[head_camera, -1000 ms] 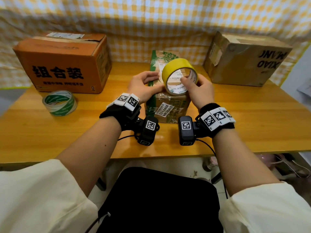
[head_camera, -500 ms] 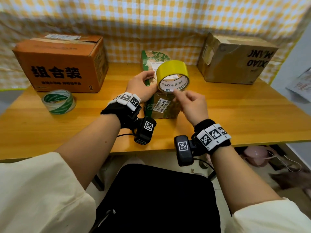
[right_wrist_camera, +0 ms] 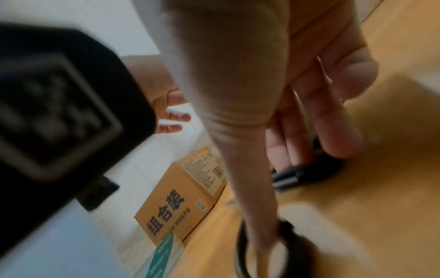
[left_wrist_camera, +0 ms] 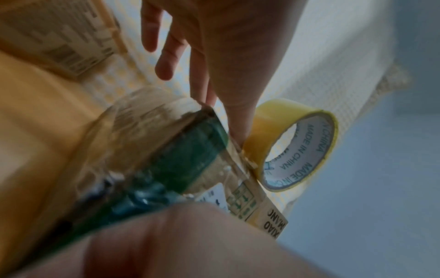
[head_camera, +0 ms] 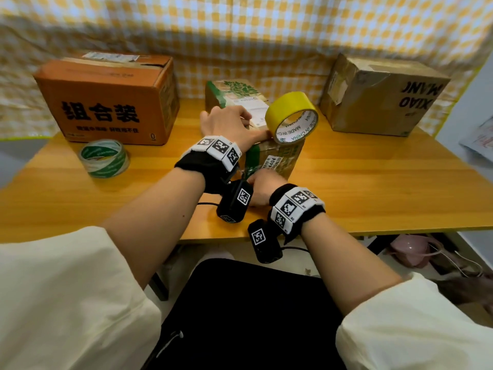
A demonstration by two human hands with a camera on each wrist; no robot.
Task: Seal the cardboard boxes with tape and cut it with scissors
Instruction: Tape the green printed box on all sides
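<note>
A small brown box (head_camera: 277, 161) with green print stands mid-table. The yellow tape roll (head_camera: 292, 117) stands on edge on its near right corner. My left hand (head_camera: 229, 124) lies flat on the box top with straight fingers, its thumb pressing the top beside the roll (left_wrist_camera: 297, 150). My right hand (head_camera: 260, 186) is low on the table in front of the box, partly hidden by the left wrist camera. In the blurred right wrist view its thumb reaches into one loop of the black scissors (right_wrist_camera: 307, 173) and its fingers curl on the other handle.
An orange box (head_camera: 106, 97) stands at the back left and a brown box (head_camera: 381, 94) at the back right. A green-and-white tape roll (head_camera: 104, 157) lies left of my arms. The wooden table (head_camera: 373, 182) ends just behind my wrists.
My right hand let go of the yellow roll and dropped to the table in front of the box, onto the scissors. The roll now stands on the box; my left hand stayed on top.
</note>
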